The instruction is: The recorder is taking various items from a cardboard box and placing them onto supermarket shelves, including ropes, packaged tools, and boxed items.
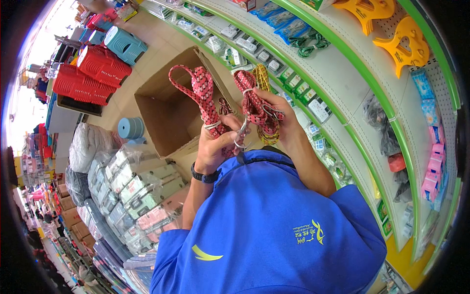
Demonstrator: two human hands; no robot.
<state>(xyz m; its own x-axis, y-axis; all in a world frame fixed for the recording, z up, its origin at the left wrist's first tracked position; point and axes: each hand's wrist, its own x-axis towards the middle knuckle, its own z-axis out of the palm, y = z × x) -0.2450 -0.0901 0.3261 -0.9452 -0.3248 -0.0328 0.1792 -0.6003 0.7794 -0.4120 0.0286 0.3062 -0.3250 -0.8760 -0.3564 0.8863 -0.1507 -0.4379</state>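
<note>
Before my chest, over a cardboard box, both hands hold bundled elastic cords with metal hooks. My left hand (216, 141), with a dark band on its wrist, is closed around a bundled red-and-black cord (203, 86) with a long loop sticking out at the upper left. My right hand (281, 114) grips a folded red cord bundle (253, 97) and a yellow-and-black cord bundle (261, 79) behind it. Metal hooks (241, 137) lie between the hands, by my left fingertips. Pale ties bind the red bundles. My fingers partly hide the lower ends.
An open cardboard box (172, 114) stands on the floor beyond my hands. Shelves with green edges (352, 55) curve along the right, holding packaged goods and a green cord bundle (310, 44). Red plastic stools (104, 66), a blue stool (130, 128) and wrapped storage boxes (147, 191) stand left.
</note>
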